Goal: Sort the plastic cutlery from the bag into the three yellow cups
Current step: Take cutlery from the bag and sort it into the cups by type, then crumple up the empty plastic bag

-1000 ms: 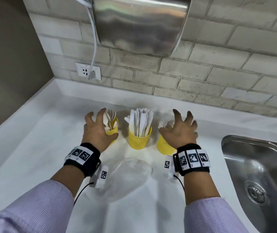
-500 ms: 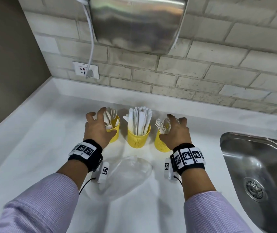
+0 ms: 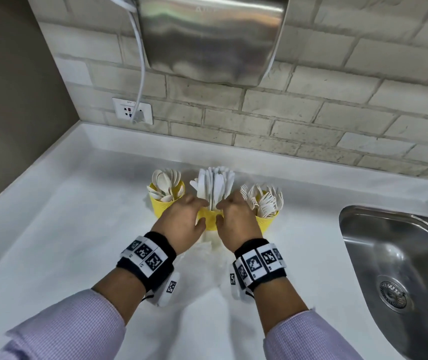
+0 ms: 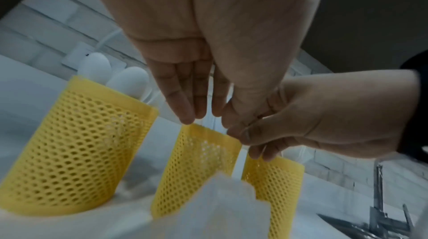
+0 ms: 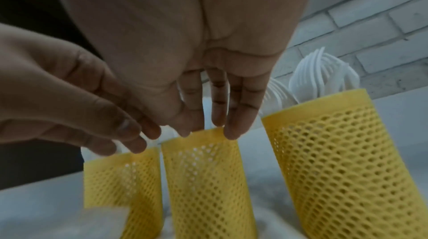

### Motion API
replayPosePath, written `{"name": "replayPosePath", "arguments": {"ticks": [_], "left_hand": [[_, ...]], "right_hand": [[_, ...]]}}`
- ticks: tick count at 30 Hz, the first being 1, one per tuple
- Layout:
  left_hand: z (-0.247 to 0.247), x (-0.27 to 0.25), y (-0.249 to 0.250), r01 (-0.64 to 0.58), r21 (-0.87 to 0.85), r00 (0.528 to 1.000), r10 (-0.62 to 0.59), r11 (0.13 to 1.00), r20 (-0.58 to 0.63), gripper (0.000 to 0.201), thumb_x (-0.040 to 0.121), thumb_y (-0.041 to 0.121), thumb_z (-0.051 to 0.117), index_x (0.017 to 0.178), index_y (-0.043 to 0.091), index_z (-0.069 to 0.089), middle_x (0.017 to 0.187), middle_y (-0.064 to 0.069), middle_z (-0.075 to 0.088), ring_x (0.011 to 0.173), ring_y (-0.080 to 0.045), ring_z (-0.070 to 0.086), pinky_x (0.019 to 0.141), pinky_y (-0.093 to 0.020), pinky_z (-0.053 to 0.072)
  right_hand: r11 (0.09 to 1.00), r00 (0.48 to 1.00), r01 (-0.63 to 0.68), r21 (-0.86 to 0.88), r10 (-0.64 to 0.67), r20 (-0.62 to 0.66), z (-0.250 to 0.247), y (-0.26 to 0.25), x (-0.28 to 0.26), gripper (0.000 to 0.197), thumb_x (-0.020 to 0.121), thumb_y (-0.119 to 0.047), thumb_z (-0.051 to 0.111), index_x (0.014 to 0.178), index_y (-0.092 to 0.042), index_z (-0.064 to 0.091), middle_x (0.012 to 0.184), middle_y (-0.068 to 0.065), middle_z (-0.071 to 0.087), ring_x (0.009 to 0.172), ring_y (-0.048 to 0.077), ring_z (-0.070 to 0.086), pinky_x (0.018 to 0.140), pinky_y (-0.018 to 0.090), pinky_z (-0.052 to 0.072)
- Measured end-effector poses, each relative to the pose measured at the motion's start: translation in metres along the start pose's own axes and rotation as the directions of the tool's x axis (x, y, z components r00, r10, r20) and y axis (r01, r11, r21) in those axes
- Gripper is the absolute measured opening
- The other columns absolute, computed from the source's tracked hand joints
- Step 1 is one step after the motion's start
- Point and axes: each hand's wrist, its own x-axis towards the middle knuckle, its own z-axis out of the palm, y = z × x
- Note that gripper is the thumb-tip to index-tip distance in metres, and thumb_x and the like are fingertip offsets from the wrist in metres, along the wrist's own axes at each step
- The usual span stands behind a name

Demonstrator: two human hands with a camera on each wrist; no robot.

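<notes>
Both grips, left hand [image 3: 181, 224] and right hand [image 3: 239, 222], fingers straight on middle cup [image 4: 199, 166] rim | light, flexible mesh, tippy | hold low on the sides, under fingertips

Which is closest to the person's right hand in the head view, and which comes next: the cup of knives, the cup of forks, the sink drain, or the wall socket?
From the right hand:
1. Cup of knives, middle of the row, right at its fingertips.
2. Cup of forks, just to the hand's right.
3. Wall socket, up on the brick wall to the left, and sink drain, lower right in the basin: both far off, too close to call.
</notes>
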Motion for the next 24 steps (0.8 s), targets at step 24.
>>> {"name": "replayPosePath", "arguments": {"ticks": [24], "left_hand": [[0.013, -0.042, -0.027, 0.099, 0.319, 0.833, -0.254, 0.942, 0.491, 0.033, 0.088, 0.033, 0.058, 0.117, 0.018, 0.058, 0.112, -0.005, 0.067, 0.106, -0.027, 0.064, 0.081, -0.033, 0.051]], "right_hand": [[0.991, 0.985, 0.086, 0.105, -0.068, -0.161, 0.038, -0.023, -0.066, 0.04, 0.08, -0.015, 0.063, 0.12, -0.02, 0.068, 0.117, 0.006, 0.048, 0.106, 0.03, 0.046, 0.095, 0.04, 0.046]]}}
